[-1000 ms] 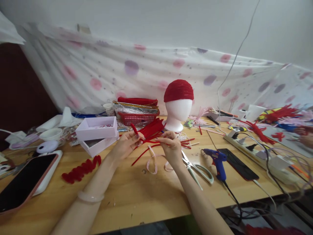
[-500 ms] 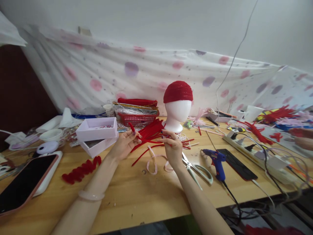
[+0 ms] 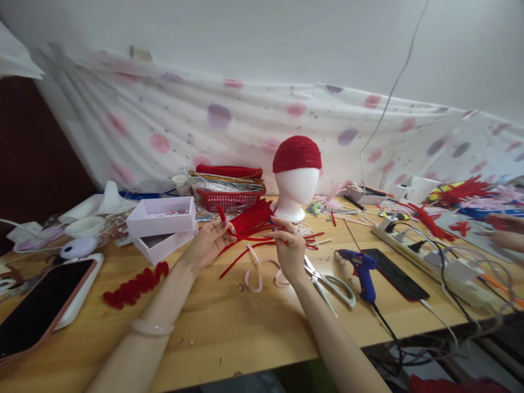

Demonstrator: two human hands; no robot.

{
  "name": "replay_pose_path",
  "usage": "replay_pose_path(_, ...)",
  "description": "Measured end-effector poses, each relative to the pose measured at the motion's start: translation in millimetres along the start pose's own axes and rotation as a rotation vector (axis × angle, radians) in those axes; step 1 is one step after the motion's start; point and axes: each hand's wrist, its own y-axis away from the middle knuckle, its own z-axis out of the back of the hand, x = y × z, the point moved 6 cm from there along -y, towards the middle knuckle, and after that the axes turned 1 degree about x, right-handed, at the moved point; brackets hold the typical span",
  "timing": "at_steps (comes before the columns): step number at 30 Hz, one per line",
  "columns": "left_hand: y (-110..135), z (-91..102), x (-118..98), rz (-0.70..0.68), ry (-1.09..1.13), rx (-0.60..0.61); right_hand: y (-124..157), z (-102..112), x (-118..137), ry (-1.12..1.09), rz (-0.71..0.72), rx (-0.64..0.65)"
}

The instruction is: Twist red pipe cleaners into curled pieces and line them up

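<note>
Between my two hands a red pipe cleaner (image 3: 252, 238) is stretched roughly level above the table. My left hand (image 3: 213, 238) pinches it, and a short bent end sticks up past the fingers. The fingers of my right hand (image 3: 290, 240) are closed on its other end. Behind my hands lies a bundle of red pipe cleaners (image 3: 254, 217). A pale pink ribbon (image 3: 258, 275) curls on the table below. Wavy red fuzzy pieces (image 3: 135, 285) rest left of my left forearm. Scissors (image 3: 329, 284) lie beside my right wrist.
A white mannequin head (image 3: 295, 188) with a red wrapped cap stands behind. To the right are a blue glue gun (image 3: 362, 270), a phone (image 3: 395, 274) and a power strip (image 3: 426, 265) with cables. White boxes (image 3: 161, 221) and a red basket (image 3: 231, 200) stand left. Another person's hand (image 3: 507, 232) shows far right.
My hands keep nearly the same pose on the pipe cleaner. The short end at my left hand points slightly more upright. The whole view has shifted a little.
</note>
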Motion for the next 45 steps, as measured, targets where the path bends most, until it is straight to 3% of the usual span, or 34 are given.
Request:
replay_pose_path(9,0.3,0.6,-0.6,0.004,0.003,-0.087,-0.5,-0.7,-2.2,0.044,-0.031,0.018)
replay_pose_path(15,-5.1,20.7,1.9,-0.113,0.038,-0.3,-0.2,14.9,1.8,0.24,-0.121,-0.153)
replay_pose_path(20,-4.4,31.0,-0.7,-0.185,0.075,-0.413,1.5,18.7,-8.4,0.108,-0.227,-0.222)
replay_pose_path(28,-2.5,31.7,-0.8,-0.18,0.097,-0.461,5.5,13.8,-36.6,-0.03,-0.308,-0.233)
replay_pose_path(45,-2.5,42.2,-13.9,-0.21,0.183,-0.49,4.8,11.4,-36.3,-0.171,-0.434,-0.228)
